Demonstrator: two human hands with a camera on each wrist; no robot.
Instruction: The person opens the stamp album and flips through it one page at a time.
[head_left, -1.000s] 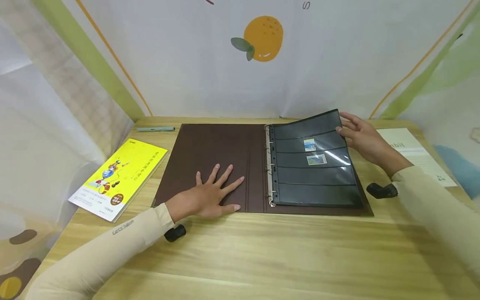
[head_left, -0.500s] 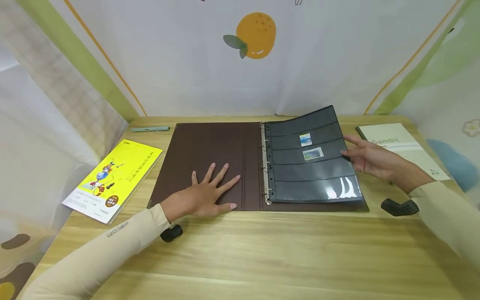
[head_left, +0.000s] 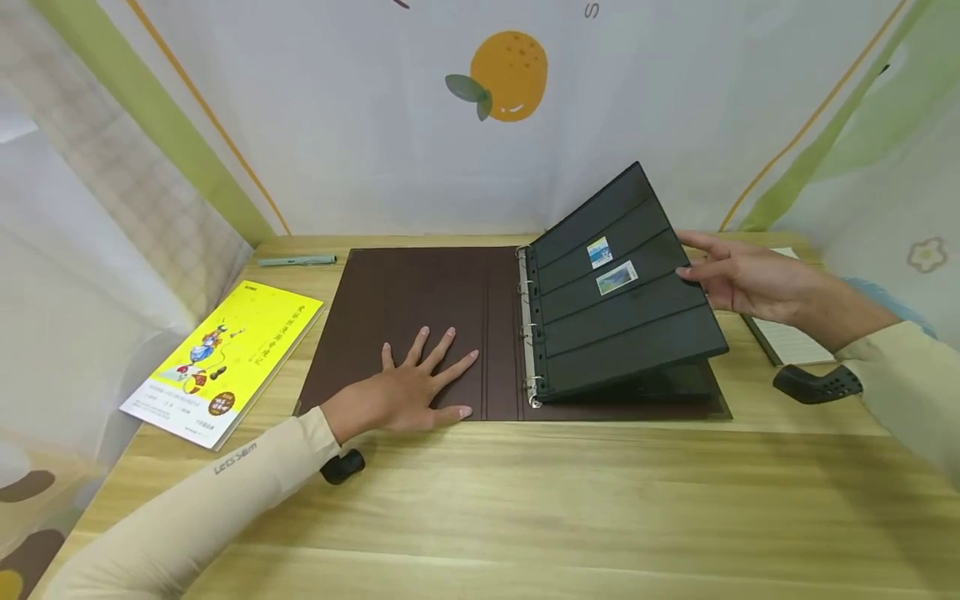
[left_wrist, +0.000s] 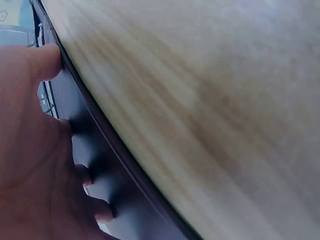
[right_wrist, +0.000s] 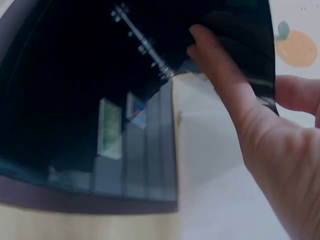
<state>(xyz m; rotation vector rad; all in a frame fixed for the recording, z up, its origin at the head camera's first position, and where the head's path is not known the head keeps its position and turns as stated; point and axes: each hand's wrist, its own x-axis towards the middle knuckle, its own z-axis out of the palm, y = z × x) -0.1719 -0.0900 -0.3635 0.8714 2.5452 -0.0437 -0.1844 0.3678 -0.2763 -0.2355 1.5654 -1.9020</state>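
Observation:
A dark brown ring-binder stamp album lies spread on the wooden table. My left hand rests on its bare inside cover, fingers spread; the left wrist view shows the fingertips on the cover near its edge. My right hand pinches the right edge of a black pocket page between thumb and fingers. That page slants up from the metal rings and carries a blue-and-yellow stamp and a green landscape stamp. Below it, another dark page shows partly.
A yellow book lies at the left, with a pale green pen behind it. At the right a notebook is partly hidden by my right hand. A white curtain with a printed orange hangs behind the table.
The page has risen steeply from nearly flat and tilts to the left, its edge gripped by my right hand. A page underneath has come into view. My left hand stays on the cover.

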